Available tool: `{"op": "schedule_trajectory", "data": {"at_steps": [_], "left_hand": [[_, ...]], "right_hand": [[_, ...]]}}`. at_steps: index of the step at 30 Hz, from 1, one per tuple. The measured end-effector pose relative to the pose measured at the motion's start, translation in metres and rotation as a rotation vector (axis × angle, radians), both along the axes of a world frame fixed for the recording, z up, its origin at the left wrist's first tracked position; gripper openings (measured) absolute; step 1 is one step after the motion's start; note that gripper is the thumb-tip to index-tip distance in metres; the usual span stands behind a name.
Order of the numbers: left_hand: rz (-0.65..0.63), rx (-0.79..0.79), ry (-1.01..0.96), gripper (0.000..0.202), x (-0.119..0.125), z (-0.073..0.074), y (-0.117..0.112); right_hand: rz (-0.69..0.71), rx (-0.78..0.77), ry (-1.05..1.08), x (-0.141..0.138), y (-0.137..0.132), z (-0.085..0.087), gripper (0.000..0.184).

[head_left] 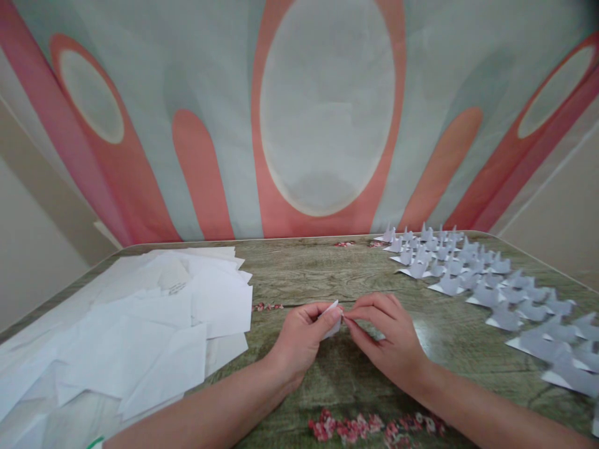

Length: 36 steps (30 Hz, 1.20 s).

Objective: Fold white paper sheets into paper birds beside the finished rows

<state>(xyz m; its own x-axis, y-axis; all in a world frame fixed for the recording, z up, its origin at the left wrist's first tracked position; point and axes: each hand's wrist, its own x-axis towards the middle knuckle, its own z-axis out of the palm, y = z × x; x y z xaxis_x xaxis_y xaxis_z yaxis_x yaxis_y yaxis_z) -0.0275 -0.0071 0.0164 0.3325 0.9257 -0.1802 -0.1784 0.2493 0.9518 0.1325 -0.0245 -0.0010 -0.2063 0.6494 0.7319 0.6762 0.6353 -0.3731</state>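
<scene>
A small piece of folded white paper (333, 332) is pinched between the thumb and fingers of my left hand (306, 330), above the middle of the table. My right hand (388, 333) meets it from the right, its thumb and forefinger pinched together at the paper's edge. The fingers hide much of the paper, so its full shape does not show. To the right, several folded white paper birds (449, 284) stand in slanting rows.
A wide, untidy spread of white paper sheets (154, 330) covers the table's left side. The wood-grain table (290, 274) has pink flower prints (355, 427). Behind its far edge rises a backdrop (327, 112) with coral and grey-green shapes.
</scene>
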Motion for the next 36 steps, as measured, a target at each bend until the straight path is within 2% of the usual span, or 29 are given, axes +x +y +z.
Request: {"op": "schedule_trajectory", "data": {"at_steps": [8, 14, 22, 28, 36], "left_hand": [[-0.021, 0.05, -0.023, 0.022, -0.0016, -0.0049, 0.0002], [-0.039, 0.074, -0.023, 0.023, -0.0003, -0.004, -0.0021], [-0.018, 0.085, 0.006, 0.024, -0.0006, -0.0084, -0.0023], [-0.029, 0.096, 0.018, 0.025, 0.0004, -0.0069, -0.0019], [-0.049, 0.086, -0.041, 0.024, 0.0014, -0.0054, -0.0044]], "right_hand": [[-0.008, -0.175, 0.071, -0.0027, -0.0022, -0.0004, 0.005], [0.007, -0.274, 0.123, -0.0055, -0.0049, 0.0007, 0.005], [0.099, -0.469, 0.3, -0.009, -0.0067, 0.0045, 0.01], [0.11, -0.47, 0.309, -0.0096, -0.0074, 0.006, 0.011], [0.067, -0.359, 0.125, -0.0082, -0.0051, 0.0055, 0.01]]}}
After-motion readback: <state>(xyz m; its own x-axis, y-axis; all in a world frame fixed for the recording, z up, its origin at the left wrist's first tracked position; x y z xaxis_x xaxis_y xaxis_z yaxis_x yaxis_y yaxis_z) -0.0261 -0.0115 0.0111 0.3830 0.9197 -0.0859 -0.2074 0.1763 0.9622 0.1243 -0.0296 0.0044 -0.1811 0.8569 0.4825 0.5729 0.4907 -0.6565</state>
